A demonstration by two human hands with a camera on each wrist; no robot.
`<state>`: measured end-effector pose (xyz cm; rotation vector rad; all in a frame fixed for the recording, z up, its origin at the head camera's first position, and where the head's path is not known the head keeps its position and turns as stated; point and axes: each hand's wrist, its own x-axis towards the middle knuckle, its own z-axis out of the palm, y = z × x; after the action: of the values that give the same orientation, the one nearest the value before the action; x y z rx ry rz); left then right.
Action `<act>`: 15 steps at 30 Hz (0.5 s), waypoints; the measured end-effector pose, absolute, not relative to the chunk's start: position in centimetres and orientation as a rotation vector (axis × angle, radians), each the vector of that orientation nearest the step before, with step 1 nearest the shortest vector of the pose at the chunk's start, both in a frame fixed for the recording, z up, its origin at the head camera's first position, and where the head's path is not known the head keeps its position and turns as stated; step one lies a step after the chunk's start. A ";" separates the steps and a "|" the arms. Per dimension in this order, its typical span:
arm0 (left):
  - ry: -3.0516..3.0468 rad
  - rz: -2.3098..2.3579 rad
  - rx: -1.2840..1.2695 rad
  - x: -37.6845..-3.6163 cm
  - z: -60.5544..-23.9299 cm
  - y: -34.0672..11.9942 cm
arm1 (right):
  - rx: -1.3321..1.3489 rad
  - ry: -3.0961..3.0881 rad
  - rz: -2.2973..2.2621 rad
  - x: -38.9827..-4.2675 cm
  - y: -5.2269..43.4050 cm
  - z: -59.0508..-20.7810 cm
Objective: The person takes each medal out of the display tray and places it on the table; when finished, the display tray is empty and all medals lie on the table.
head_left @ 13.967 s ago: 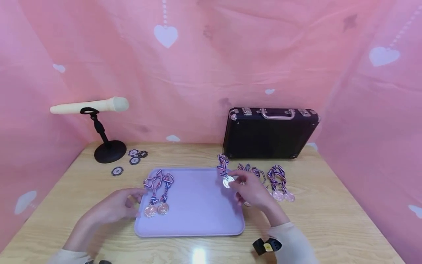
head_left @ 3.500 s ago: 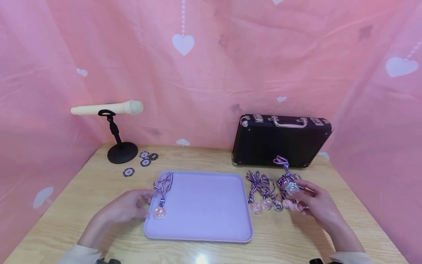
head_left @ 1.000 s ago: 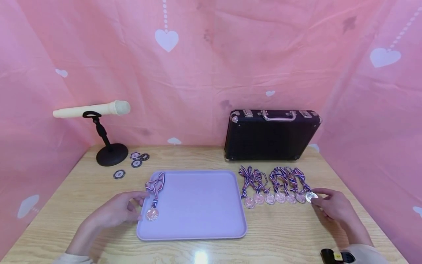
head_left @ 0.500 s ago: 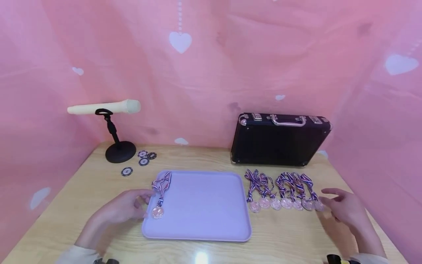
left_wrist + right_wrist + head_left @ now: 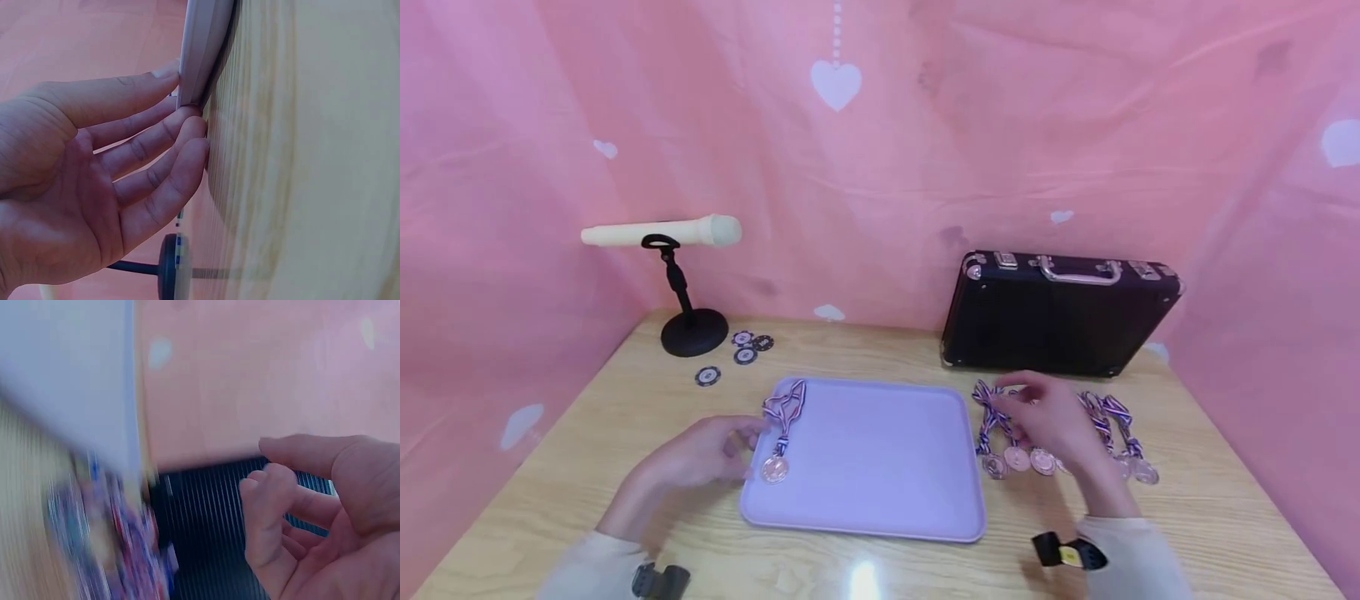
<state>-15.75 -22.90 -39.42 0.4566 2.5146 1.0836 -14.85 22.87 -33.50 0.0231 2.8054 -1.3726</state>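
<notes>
A lilac tray (image 5: 880, 483) lies mid-table with one medal (image 5: 775, 468) on its left side, the striped ribbon (image 5: 786, 408) trailing to the rim. My left hand (image 5: 741, 446) rests at the tray's left edge, fingers straight; in the left wrist view its fingers (image 5: 169, 156) and thumb touch the tray rim (image 5: 201, 56). A row of several medals (image 5: 1017, 457) lies on the table right of the tray. My right hand (image 5: 1015, 408) hovers over the left part of that row, fingers loosely curled and holding nothing (image 5: 262, 469); that view is blurred.
A black case (image 5: 1060, 312) stands upright behind the medals. A cream microphone (image 5: 662, 233) sits on a black stand (image 5: 694, 332) at the back left, with several poker chips (image 5: 745, 348) beside it. Pink cloth walls close in the wooden table (image 5: 625, 417).
My right hand let go of the last medal at the row's right end and moved left over the row. The left hand stayed at the tray's edge.
</notes>
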 end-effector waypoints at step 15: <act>2.479 1.133 0.373 -16.1 -39.5 -22.8 | -0.313 2.349 -1.467 -15.8 5.8 -36.3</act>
<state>-16.10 -22.84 -39.55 0.3734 2.4789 1.1329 -15.78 5.80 -36.28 -0.3126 2.3494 -1.4668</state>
